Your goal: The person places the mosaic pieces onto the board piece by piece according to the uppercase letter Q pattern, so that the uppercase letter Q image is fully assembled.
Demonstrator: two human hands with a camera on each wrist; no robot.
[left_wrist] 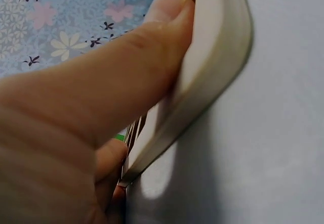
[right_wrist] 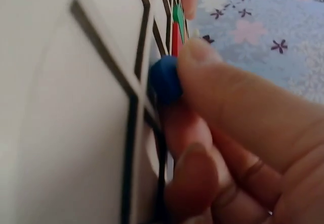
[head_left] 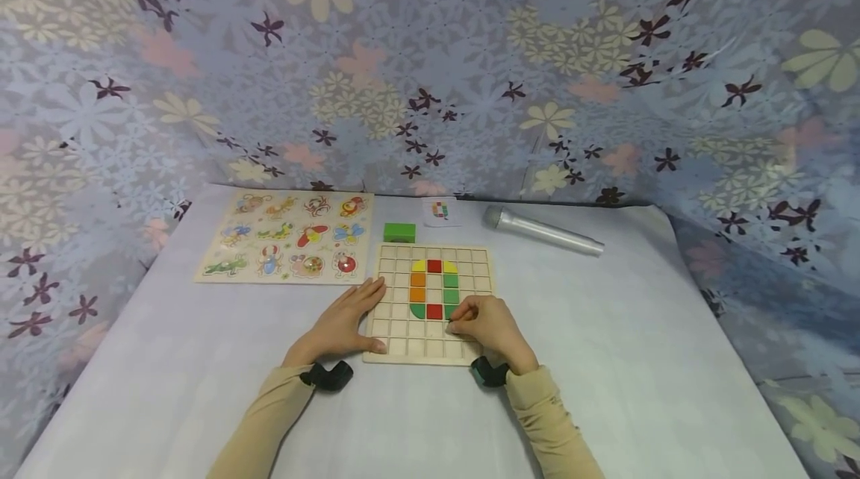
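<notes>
A wooden grid board (head_left: 398,347) lies on the table, bearing a ring of coloured tiles: red squares (head_left: 434,312), orange squares (head_left: 418,280), green squares (head_left: 451,296) and rounded yellow and green corner pieces. Fingers spread, my left hand (head_left: 344,324) rests along the board's left edge, its thumb pressing the front left corner. My right hand (head_left: 490,324) pinches a small blue piece (right_wrist: 166,80) between thumb and fingers, close over the grid at the ring's lower right. The right fingers partly cover the green piece there. The blue piece's full shape is hidden by the fingertips.
A picture puzzle board (head_left: 285,236) with insects and other small creatures lies at the back left. Behind the grid board are a green block (head_left: 399,231) and a small pattern card (head_left: 440,212). A silver tube (head_left: 547,231) lies at the back right, near the floral cloth.
</notes>
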